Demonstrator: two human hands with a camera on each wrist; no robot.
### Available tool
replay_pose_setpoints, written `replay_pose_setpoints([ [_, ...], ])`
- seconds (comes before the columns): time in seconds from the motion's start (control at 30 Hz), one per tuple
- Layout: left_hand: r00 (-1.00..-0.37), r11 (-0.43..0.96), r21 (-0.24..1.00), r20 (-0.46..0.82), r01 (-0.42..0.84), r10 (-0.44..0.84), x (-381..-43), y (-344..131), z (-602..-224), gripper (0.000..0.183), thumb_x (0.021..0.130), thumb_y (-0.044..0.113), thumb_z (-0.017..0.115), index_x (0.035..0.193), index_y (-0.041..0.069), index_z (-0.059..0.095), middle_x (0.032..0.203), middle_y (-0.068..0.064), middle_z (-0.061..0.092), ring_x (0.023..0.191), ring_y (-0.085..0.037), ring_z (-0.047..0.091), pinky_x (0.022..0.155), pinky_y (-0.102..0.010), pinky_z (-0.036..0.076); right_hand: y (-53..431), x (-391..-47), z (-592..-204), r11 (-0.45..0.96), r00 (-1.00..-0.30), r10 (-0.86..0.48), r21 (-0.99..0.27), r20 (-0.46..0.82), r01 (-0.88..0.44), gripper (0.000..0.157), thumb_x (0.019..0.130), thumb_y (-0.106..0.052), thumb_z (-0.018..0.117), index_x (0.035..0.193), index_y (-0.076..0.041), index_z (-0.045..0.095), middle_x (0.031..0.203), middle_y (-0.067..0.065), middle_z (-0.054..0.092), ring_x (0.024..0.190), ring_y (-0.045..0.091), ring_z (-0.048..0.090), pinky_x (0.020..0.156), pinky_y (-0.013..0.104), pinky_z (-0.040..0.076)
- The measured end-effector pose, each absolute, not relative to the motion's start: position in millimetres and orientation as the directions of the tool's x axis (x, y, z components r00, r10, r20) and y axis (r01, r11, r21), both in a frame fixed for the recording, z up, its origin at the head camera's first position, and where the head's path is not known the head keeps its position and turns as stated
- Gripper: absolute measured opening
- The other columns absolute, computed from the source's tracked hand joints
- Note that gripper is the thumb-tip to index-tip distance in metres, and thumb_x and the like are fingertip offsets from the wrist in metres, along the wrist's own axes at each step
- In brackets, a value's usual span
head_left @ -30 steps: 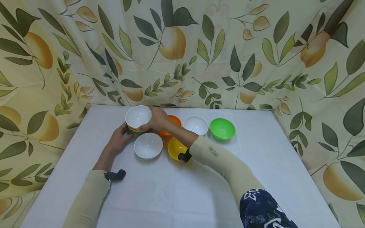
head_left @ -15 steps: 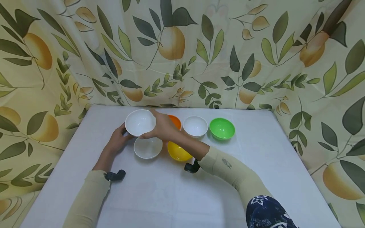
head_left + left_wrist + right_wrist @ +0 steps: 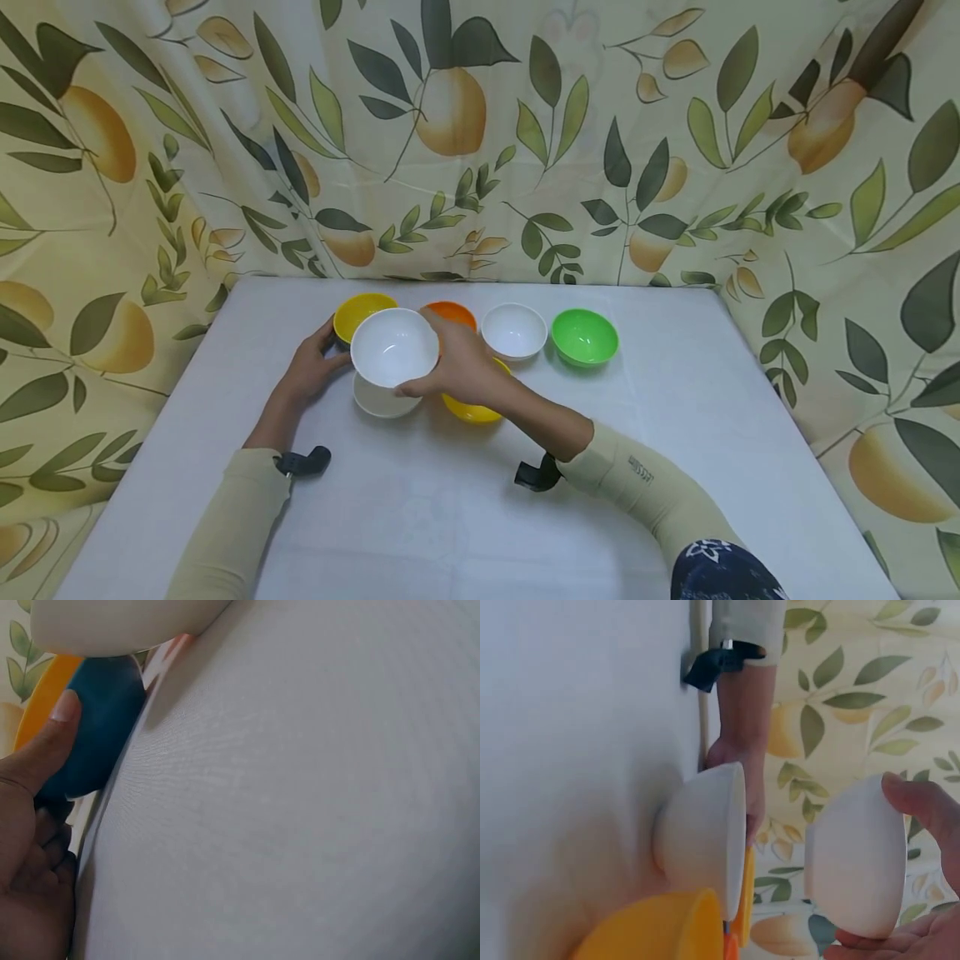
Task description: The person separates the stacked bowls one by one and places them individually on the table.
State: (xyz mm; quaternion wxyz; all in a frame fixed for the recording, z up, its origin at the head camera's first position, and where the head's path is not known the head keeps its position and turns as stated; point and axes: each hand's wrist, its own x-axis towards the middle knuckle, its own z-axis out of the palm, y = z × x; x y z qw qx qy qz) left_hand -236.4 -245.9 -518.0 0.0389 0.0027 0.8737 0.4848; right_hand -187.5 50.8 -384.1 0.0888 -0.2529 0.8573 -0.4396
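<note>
My right hand [image 3: 468, 367] grips a white bowl [image 3: 395, 346] by its side and holds it upright above the table. In the right wrist view, that raised bowl is apart from the white bowl [image 3: 701, 836] standing below. My left hand [image 3: 307, 367] rests low at the back left, gripping a blue bowl [image 3: 105, 724] with the thumb against its outer wall. A yellow bowl [image 3: 360, 312] is nested in the blue one. The raised bowl partly covers the front white bowl [image 3: 384, 404] in the head view.
An orange bowl [image 3: 453, 312], a white bowl [image 3: 514, 331] and a green bowl [image 3: 585, 337] stand in a row at the back. Another yellow bowl [image 3: 474, 410] sits in front, partly behind my right hand. A white cloth covers the table [image 3: 420, 517]; a fruit-patterned curtain [image 3: 480, 192] hangs behind.
My right hand has carried the white bowl off the yellow bowl, rightward and towards me, uncovering the yellow one. The left hand has stayed in place.
</note>
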Motion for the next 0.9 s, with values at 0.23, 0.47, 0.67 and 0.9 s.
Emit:
replay_pose_setpoints([
  [0.23, -0.996, 0.538, 0.842, -0.081, -0.052, 0.03, -236.8, -249.1, -517.0, 0.105, 0.092, 0.035, 0.084, 0.17, 0.02, 0.016, 0.174, -0.012, 0.019, 0.159, -0.036, 0.015, 0.129, -0.057, 0.015, 65.3, -172.9, -386.6, 0.505, -0.882, -0.467, -0.8, 0.062, -0.323, 0.098, 0.067, -0.033, 0.102, 0.151, -0.013, 0.055, 0.132, -0.002, 0.067, 0.115, 0.02, 0.062, 0.096, 0.04, 0.059],
  [0.47, -0.996, 0.536, 0.842, -0.089, -0.065, 0.019, -236.0, -250.2, -520.7, 0.103, 0.093, 0.031, 0.084, 0.17, 0.019, 0.016, 0.174, -0.012, 0.019, 0.159, -0.037, 0.015, 0.129, -0.057, 0.016, 79.2, -158.9, -386.4, 0.521, -0.911, -0.409, -0.808, 0.044, -0.273, 0.108, 0.065, -0.03, 0.103, 0.155, -0.005, 0.049, 0.138, 0.006, 0.065, 0.119, 0.026, 0.062, 0.098, 0.045, 0.06],
  [0.67, -0.995, 0.534, 0.843, -0.095, -0.07, 0.019, -237.8, -248.1, -521.5, 0.102, 0.094, 0.03, 0.083, 0.17, 0.02, 0.016, 0.174, -0.01, 0.018, 0.16, -0.035, 0.015, 0.129, -0.054, 0.016, 100.7, -148.0, -389.9, 0.531, -0.924, -0.378, -0.804, 0.058, -0.268, 0.11, 0.064, -0.028, 0.103, 0.156, -0.006, 0.047, 0.142, 0.007, 0.063, 0.124, 0.027, 0.06, 0.102, 0.048, 0.057],
  [0.9, -0.996, 0.543, 0.837, -0.091, -0.065, 0.022, -239.4, -246.9, -520.4, 0.101, 0.094, 0.028, 0.082, 0.17, 0.021, 0.016, 0.174, -0.01, 0.019, 0.16, -0.034, 0.016, 0.129, -0.054, 0.017, 134.8, -137.6, -402.0, 0.535, -0.941, -0.324, -0.803, 0.092, -0.263, 0.098, 0.064, -0.027, 0.103, 0.149, -0.012, 0.055, 0.134, 0.006, 0.067, 0.121, 0.029, 0.06, 0.099, 0.053, 0.057],
])
